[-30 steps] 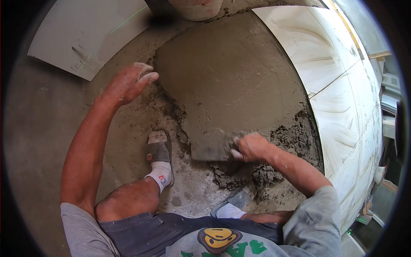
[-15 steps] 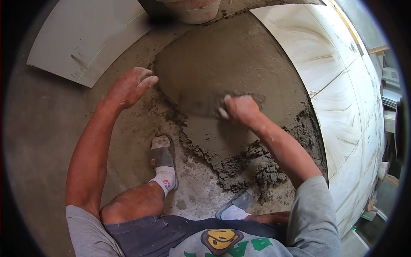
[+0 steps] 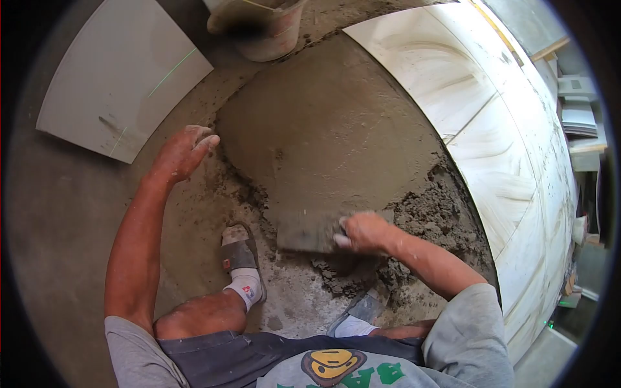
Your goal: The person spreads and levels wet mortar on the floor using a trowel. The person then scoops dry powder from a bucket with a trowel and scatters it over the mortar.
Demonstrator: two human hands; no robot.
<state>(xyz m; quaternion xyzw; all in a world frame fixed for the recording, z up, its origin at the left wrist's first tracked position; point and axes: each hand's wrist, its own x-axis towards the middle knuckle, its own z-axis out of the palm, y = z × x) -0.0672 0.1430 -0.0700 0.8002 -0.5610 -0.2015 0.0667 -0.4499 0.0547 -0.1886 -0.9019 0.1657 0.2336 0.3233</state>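
My right hand (image 3: 365,231) is closed round the handle of a flat rectangular trowel (image 3: 301,231), its broad blade coated in grey mortar. The blade lies at the near edge of a spread bed of wet mortar (image 3: 323,123), smooth across the far part. Rough, crumbly mortar (image 3: 440,210) lies to the right of this hand. My left hand (image 3: 184,153) hovers off the bed's left edge, fingers loosely bent, thumb a little apart, with nothing in it.
Large pale tiles (image 3: 498,155) border the mortar on the right. A loose tile (image 3: 123,77) lies at the upper left, crossed by a green laser line. A bucket (image 3: 278,32) stands at the far edge. My sandalled foot (image 3: 240,255) is on the dirty concrete floor (image 3: 291,307).
My right hand has drawn the trowel toward my body, from the middle of the mortar to its near edge. The view has shifted slightly; my left hand stays beside the bed.
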